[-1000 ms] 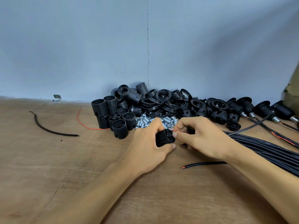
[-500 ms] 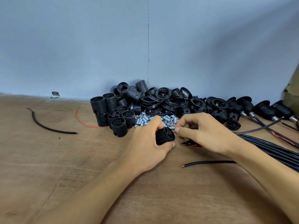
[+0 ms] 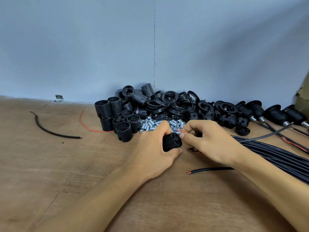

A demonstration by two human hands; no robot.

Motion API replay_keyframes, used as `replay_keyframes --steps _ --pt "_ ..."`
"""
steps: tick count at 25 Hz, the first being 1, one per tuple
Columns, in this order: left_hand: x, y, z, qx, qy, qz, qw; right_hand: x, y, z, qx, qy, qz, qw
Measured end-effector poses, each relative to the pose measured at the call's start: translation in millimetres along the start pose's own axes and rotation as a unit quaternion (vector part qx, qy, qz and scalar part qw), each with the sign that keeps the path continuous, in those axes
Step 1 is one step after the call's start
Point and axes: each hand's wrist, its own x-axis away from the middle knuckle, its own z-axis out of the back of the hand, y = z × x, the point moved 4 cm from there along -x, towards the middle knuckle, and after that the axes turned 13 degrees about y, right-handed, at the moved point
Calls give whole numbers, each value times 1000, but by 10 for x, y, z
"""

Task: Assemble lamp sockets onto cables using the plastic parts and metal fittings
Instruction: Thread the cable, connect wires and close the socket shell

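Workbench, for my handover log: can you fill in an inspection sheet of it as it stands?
Surface: wooden bench.
Job's things: threaded shells, rings and metal fittings piled at the back; finished sockets at right.
Clutter: black cable scrap and loose red wire at left.
Hands: left hand grips a socket body; right hand pinches a red wire tip at it.
Cables: black cable bundle at right; one stripped cable end lying loose.
Surroundings: blue-grey wall; cardboard at right edge.

Single head-worn wide view, forward and down, close over tabletop (image 3: 58, 173)
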Motion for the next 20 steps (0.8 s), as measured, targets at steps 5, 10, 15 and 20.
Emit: replay_keyframes --steps 5,10,15,20 --pt "6 15 -6 -8 -5 -2 1000 -16 -23 -11 15 -1 5 1000" --pt "-4 -22 8 18 8 18 1000 -21 4 24 -1 -17 -13 1000" --pt "-8 -24 -1 19 5 20 1000 0 17 7 6 -10 -3 1000" --pt "-12 -25 -2 16 3 18 1000 -1 15 -21 21 4 5 1000"
